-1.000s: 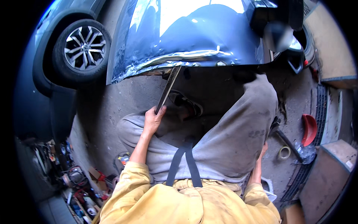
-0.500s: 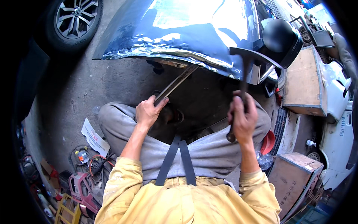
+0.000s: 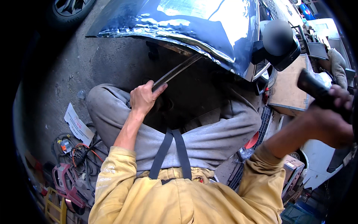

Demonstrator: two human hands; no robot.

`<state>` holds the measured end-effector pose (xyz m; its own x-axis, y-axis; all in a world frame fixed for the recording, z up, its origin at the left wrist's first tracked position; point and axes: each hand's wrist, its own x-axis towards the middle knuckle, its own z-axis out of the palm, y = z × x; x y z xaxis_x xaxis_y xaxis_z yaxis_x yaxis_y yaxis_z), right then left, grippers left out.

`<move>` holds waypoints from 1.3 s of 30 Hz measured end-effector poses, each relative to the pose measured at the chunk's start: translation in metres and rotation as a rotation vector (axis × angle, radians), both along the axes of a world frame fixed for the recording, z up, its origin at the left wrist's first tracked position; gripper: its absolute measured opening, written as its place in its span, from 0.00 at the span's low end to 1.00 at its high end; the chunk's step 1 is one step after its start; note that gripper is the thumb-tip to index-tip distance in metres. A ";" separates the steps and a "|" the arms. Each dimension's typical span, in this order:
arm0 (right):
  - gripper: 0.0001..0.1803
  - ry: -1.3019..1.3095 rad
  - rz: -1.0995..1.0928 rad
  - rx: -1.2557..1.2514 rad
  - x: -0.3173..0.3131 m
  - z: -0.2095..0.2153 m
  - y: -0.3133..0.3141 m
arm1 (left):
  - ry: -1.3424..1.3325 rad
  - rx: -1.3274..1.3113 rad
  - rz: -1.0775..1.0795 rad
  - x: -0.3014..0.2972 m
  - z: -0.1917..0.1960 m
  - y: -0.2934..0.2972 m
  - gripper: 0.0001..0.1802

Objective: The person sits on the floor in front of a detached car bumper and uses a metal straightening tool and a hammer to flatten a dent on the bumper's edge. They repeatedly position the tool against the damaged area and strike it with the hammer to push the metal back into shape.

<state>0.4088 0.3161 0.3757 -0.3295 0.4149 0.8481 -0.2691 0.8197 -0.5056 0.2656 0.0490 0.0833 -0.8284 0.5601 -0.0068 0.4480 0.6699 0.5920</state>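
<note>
Head view: the right hand has swung out rightward, fingers clenched around a black tool handle. The left hand grips a flat metal bar wedged under the dented dark-blue car panel.

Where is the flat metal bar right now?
In the head view, the flat metal bar sits left of centre, held in the left hand, its far end tucked under the dented edge of the dark blue car panel.
</note>
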 end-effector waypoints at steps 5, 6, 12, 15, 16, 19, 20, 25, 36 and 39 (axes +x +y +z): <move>0.14 -0.911 -0.192 -0.416 0.009 -0.204 -0.066 | 0.022 -0.023 -0.013 0.000 -0.008 0.005 0.34; 0.15 -0.849 -0.127 -0.604 0.003 -0.191 -0.063 | 0.015 -0.025 -0.001 0.002 -0.008 0.004 0.33; 0.24 -0.220 -0.190 -0.225 -0.014 0.010 -0.037 | 0.028 -0.029 0.029 -0.001 -0.008 -0.010 0.34; 0.29 -0.059 -0.224 0.173 0.022 0.052 0.010 | 0.016 0.001 -0.009 0.001 0.002 0.004 0.35; 0.26 0.026 -0.182 0.181 0.018 0.013 0.013 | 0.010 0.004 -0.017 0.002 0.003 0.005 0.35; 0.19 -0.656 -0.273 -0.175 0.020 -0.222 -0.032 | -0.041 -0.009 -0.033 0.001 0.000 0.008 0.34; 0.17 -0.845 -0.199 -0.522 0.022 -0.236 -0.045 | -0.027 0.023 -0.026 0.003 -0.006 0.011 0.35; 0.20 -0.501 -0.264 -0.470 0.004 -0.048 -0.038 | -0.039 -0.012 0.008 0.002 -0.014 -0.007 0.36; 0.13 -0.574 -0.330 0.040 0.019 -0.240 -0.036 | -0.003 0.049 -0.016 0.002 -0.004 0.007 0.36; 0.16 -0.865 -0.330 -0.305 0.015 -0.225 -0.063 | 0.021 0.030 -0.009 -0.002 -0.016 0.000 0.36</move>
<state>0.4235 0.2533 0.1509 -0.6157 0.7598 0.2087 0.5147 0.5884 -0.6236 0.2635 0.0491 0.0674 -0.8230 0.5674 0.0272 0.4664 0.6476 0.6026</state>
